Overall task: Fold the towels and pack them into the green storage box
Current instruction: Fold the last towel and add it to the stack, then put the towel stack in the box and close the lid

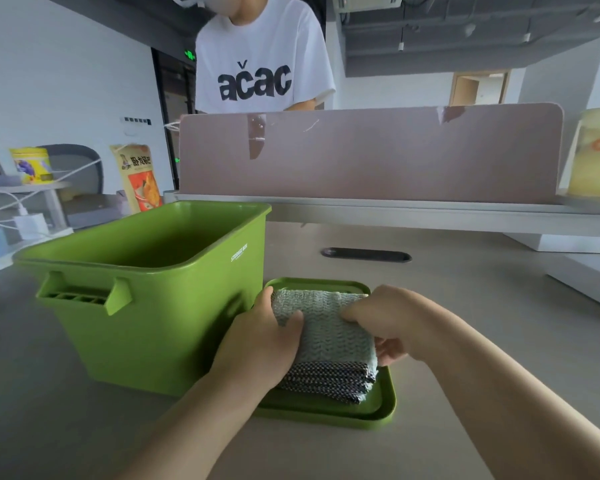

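Nearest the camera, two bare forearms are seen reaching in from the near edge over a pale desk (465, 306). The left hand (264, 337) is closed on the left side of a folded stack of towels, thumb laid on top and fingers hidden underneath. The right hand (392, 323) is closed on the stack's right side, knuckles above and fingertips showing below the edge. The stack is made up of a pale green knitted towel (326, 327) on top and a dark speckled towel (326, 379) beneath it, whose folded edges are turned toward the near side. The long axis of the stack runs from near to far, tilted slightly to the left at its far end. The stack sits over a green lid (378, 407) lying flat on the desk; whether it rests on the lid or is just raised cannot be told.

Folding appears to be finished, and the packing step is judged to be in hand. Next, the stack would need to be lifted clear, carried left over the rim, and lowered level so the folds hold.

Just left of the lid, touching or nearly so, the green storage box (146, 289) stands upright and open; no towels can be seen inside it. Farther off, a pinkish desk divider (361, 157) is seen, with a person in a white printed T-shirt (260, 60) behind it.
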Motion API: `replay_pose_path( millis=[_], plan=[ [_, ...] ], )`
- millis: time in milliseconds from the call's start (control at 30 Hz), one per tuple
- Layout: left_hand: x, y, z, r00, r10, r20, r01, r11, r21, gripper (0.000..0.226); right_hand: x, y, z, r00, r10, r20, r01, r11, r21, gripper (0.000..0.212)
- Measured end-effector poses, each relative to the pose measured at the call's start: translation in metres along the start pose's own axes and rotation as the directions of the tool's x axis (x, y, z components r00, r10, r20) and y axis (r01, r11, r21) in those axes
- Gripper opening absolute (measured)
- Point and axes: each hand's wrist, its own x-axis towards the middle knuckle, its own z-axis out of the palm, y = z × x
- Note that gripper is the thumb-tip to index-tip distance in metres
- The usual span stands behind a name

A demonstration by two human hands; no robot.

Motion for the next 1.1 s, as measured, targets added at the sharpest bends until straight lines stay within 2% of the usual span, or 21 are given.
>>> replay_pose_path(
  millis=[167,367,567,667,733,800,900,1000,1100],
  plan=[
    [0.0,0.002,-0.001,1.0,-0.027,0.007,0.028,0.999,-0.045,0.054,0.005,0.001,0.006,1.0,0.002,0.023,-0.004,0.995,0.1,0.043],
    [-0.002,0.002,-0.004,0.999,-0.033,0.034,0.037,0.992,-0.124,0.055,-0.003,0.001,0.007,0.999,-0.029,0.022,0.023,0.975,0.221,0.026],
    [0.0,0.001,-0.005,0.997,-0.071,0.04,0.077,0.983,-0.166,0.053,-0.004,0.005,0.01,0.994,-0.008,0.111,-0.051,0.853,0.52,0.031],
    [0.001,0.002,-0.007,0.992,-0.109,0.056,0.118,0.97,-0.215,0.051,-0.004,0.002,0.01,0.988,-0.064,0.14,-0.034,0.798,0.602,0.042],
    [0.0,0.005,-0.009,0.988,-0.141,0.063,0.153,0.949,-0.277,0.051,-0.005,0.0,0.011,0.984,-0.116,0.133,0.007,0.776,0.631,0.041],
    [0.001,0.007,-0.01,0.981,-0.179,0.077,0.195,0.894,-0.403,0.053,-0.007,0.001,0.009,0.978,-0.172,0.115,0.057,0.759,0.649,0.039],
    [0.006,0.011,-0.01,0.971,-0.219,0.095,0.227,0.72,-0.656,0.052,-0.011,0.002,-0.001,0.951,-0.297,0.091,0.148,0.691,0.707,0.035],
    [0.005,0.009,-0.012,0.974,-0.11,0.199,0.227,0.547,-0.806,0.066,-0.016,0.006,-0.013,0.895,-0.445,0.012,0.289,0.6,0.746,0.029],
    [0.001,0.006,-0.013,0.982,-0.041,0.185,0.18,0.514,-0.839,0.064,-0.015,0.015,-0.014,0.793,-0.608,-0.034,0.435,0.527,0.73,0.041]
  ],
)
